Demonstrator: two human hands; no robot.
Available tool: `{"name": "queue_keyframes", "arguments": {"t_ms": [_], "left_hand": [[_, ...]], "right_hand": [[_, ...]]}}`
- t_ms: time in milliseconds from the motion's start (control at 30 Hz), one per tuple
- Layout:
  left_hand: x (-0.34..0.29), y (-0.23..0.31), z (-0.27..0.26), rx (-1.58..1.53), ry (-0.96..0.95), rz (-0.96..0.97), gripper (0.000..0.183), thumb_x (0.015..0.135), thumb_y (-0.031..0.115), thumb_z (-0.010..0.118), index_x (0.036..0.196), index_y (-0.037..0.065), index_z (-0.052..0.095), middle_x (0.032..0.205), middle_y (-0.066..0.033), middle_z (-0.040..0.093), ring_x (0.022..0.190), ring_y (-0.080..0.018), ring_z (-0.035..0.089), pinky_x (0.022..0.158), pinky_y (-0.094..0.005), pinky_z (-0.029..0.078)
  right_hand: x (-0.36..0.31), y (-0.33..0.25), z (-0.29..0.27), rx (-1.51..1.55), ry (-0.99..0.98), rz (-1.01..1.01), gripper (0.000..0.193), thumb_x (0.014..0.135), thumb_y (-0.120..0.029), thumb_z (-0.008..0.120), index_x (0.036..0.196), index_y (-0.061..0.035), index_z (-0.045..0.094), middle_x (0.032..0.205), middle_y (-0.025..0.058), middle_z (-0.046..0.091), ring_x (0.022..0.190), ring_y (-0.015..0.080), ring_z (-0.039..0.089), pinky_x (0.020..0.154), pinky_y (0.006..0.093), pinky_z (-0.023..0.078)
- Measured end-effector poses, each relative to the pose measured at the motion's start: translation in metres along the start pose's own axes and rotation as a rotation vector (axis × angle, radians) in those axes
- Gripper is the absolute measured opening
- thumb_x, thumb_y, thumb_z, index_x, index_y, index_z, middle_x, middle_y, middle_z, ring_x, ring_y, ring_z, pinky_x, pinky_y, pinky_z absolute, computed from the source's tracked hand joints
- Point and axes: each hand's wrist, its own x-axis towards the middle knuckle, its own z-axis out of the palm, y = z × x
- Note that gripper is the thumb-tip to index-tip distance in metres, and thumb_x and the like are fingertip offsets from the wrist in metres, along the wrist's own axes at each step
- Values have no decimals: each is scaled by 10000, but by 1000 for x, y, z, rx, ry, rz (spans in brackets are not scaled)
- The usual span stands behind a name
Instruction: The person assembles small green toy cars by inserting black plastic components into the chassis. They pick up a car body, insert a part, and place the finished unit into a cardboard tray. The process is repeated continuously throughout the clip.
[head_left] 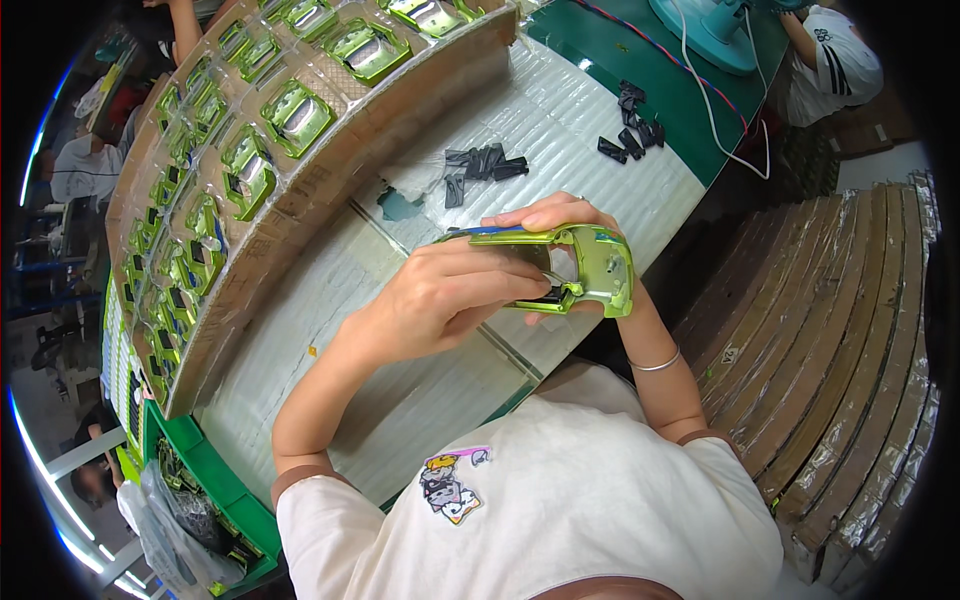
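Note:
A glossy lime-green plastic housing [608, 268] with a large opening is held up over the table in front of my chest. My right hand [565, 212] is closed around its far side, the fingers over the top edge and part of the hand hidden behind it. From the left, my left hand [440, 295] reaches to the opening with its fingers pressed together. Its fingertips grip near the inner edge, beside a small dark part [548, 294]; the thumb is hidden. Beyond my hands lie several black strips [485, 163], with more black strips [632, 135] farther right.
On the left stands a cardboard box [300, 200] with a clear tray of similar green housings [298, 118]. A green crate [205, 455] holds plastic bags. Stacked brown cardboard [800, 350] is at the right. A teal fan base [705, 35] and white cable [690, 60] are far right; other people work nearby.

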Motion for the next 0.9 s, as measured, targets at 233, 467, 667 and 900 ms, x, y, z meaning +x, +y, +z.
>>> {"name": "queue_keyframes", "arguments": {"t_ms": [233,467,667,900], "left_hand": [[1,0,-2,-14,-17,-3,259,683,-22,610,930,54,626,933,-51,647,837,-243,613,728,-350,486],[1,0,-2,-30,-20,-19,261,685,-20,611,936,51,621,930,-54,646,839,-242,614,731,-348,485],[4,5,0,-73,24,-64,251,659,1,661,902,56,625,874,-67,646,811,-235,618,718,-335,482],[3,7,17,31,196,-26,316,563,16,712,862,63,623,825,-48,632,759,-217,604,684,-326,474]], "right_hand": [[0,-1,0,-19,-3,-23,621,559,-206,839,1071,-48,526,1022,131,620,930,245,608,801,326,500],[0,-1,-1,-39,-5,-14,624,558,-209,839,1075,-46,530,1017,130,622,917,245,613,789,324,506],[0,-2,1,1,24,53,646,541,-225,848,1075,-41,534,1037,117,619,931,226,606,796,320,505],[-2,0,2,69,51,87,662,532,-249,854,1072,-39,535,1040,108,617,955,217,594,831,320,487]]}}
